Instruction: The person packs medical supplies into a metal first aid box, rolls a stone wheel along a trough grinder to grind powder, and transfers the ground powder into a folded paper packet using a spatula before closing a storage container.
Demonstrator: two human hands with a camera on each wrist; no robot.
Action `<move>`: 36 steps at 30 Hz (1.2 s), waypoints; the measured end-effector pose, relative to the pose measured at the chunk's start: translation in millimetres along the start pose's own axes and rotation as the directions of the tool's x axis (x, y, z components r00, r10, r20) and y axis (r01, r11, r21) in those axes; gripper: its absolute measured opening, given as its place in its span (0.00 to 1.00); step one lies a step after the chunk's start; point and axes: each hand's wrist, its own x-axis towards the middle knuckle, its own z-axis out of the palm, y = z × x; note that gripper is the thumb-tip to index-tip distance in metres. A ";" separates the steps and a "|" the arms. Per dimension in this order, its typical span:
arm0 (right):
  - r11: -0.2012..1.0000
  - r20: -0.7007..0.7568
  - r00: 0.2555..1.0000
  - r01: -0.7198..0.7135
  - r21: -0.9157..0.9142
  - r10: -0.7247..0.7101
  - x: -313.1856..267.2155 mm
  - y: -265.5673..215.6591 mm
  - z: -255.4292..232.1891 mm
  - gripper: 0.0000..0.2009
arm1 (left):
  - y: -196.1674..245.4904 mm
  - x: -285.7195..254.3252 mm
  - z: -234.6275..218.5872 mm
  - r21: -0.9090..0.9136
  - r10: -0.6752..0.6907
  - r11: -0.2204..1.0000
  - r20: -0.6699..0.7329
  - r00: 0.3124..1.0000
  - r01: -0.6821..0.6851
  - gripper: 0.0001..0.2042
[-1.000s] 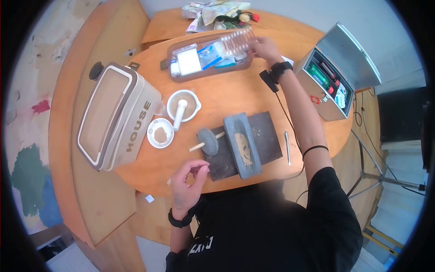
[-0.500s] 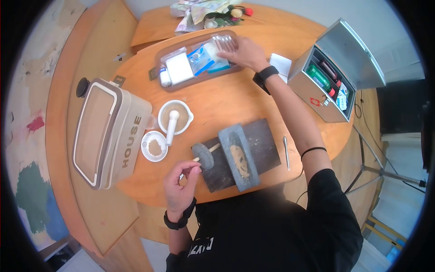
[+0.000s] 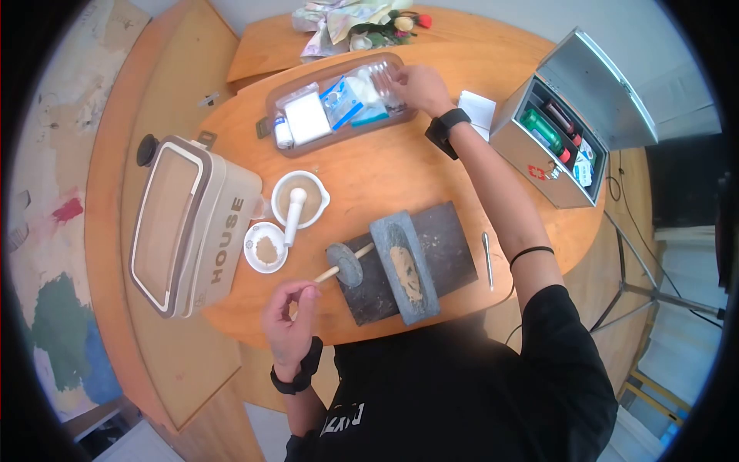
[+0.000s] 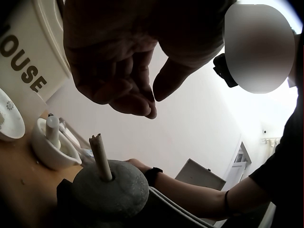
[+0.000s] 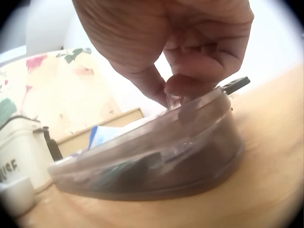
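Note:
In the head view my right hand [image 3: 422, 88] reaches to the right end of a brown translucent tray [image 3: 339, 142]. Its thumb and fingers pinch a clear ribbed plastic pack [image 3: 381, 81]; in the right wrist view a bit of clear plastic [image 5: 174, 100] shows between the fingertips, just above the tray's rim. My left hand [image 3: 289, 323] hovers at the table's near edge, loosely curled and holding nothing. Right by its fingertips is the wooden handle of a stone grinding wheel [image 3: 346, 268]. Beside that, a stone trough [image 3: 385, 250] with tan powder [image 3: 406, 273] sits on a dark board [image 3: 454, 254].
White packs and a blue-white packet [image 3: 339, 100] fill the tray. A mortar [image 3: 277, 208] with its pestle, a dish of powder [image 3: 252, 258] and a HOUSE box [image 3: 235, 192] stand left. On the right are an open metal case [image 3: 516, 150], a white pad [image 3: 477, 112] and a metal tool [image 3: 487, 262].
My right hand has lowered the ribbed pack from above the tray's right end into it. My left hand has shifted left and down, away from the grinding wheel.

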 end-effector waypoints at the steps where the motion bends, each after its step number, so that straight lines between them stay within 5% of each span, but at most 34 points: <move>1: 0.998 0.033 0.999 0.004 -0.055 -0.002 -0.1 -1.4 -1.4 0.19 | 1.0 0.5 -1.2 0.013 0.010 1.000 0.003 1.000 -0.010 0.03; 2: 0.999 0.031 0.999 0.007 -0.054 -0.005 -0.2 1.2 1.4 0.19 | 2.3 0.5 -2.5 0.027 0.018 0.999 0.005 1.000 -0.018 0.03; 4: 1.000 -0.242 0.970 0.000 -0.024 -0.006 -1.2 4.8 6.4 0.20 | 3.9 -1.3 -5.3 0.033 0.020 0.999 -0.010 1.000 -0.020 0.03; 8: 0.994 -0.206 0.974 -0.105 -0.042 0.094 -2.9 8.4 -10.5 0.23 | 4.1 -5.6 -10.5 0.030 0.044 0.999 -0.067 0.997 -0.042 0.03; 10: 0.979 0.121 0.972 -0.198 -0.049 0.203 0.8 9.7 -19.5 0.26 | 2.1 -7.5 -12.9 0.018 0.040 0.999 -0.092 0.995 -0.038 0.03; 20: 0.960 -0.090 0.964 -0.259 -0.110 0.250 -2.7 35.3 6.9 0.25 | -6.9 -13.2 -17.7 0.067 0.002 0.998 -0.170 0.985 0.009 0.05; 22: 0.891 0.140 0.927 -0.374 0.257 0.349 -2.7 41.9 7.5 0.20 | -8.6 -13.8 -19.3 0.058 0.000 0.998 -0.180 0.984 0.010 0.05; 26: 0.912 0.176 0.956 -0.281 0.300 0.236 -6.4 40.8 -1.2 0.14 | -7.4 -13.4 -17.4 0.019 -0.018 1.000 -0.188 0.982 0.022 0.05; 30: 0.808 0.146 0.946 -0.323 0.493 0.290 -8.3 37.4 -3.5 0.11 | -10.7 -5.9 -23.6 0.036 0.009 0.999 -0.207 0.978 -0.002 0.04; 32: 0.804 0.145 0.947 -0.321 0.500 0.287 -5.8 39.8 -8.3 0.10 | -2.3 2.1 -35.0 0.450 0.313 0.875 -0.248 0.917 -0.178 0.04; 34: 0.817 0.183 0.945 -0.327 0.475 0.272 -4.5 42.7 -17.1 0.10 | 3.0 7.6 -65.3 0.649 0.463 0.754 -0.416 0.783 -0.101 0.05; 36: 0.811 0.254 0.930 -0.358 0.464 0.265 -1.3 43.2 -26.8 0.09 | -1.6 7.0 -112.8 0.741 0.616 0.671 -0.540 0.574 -0.023 0.06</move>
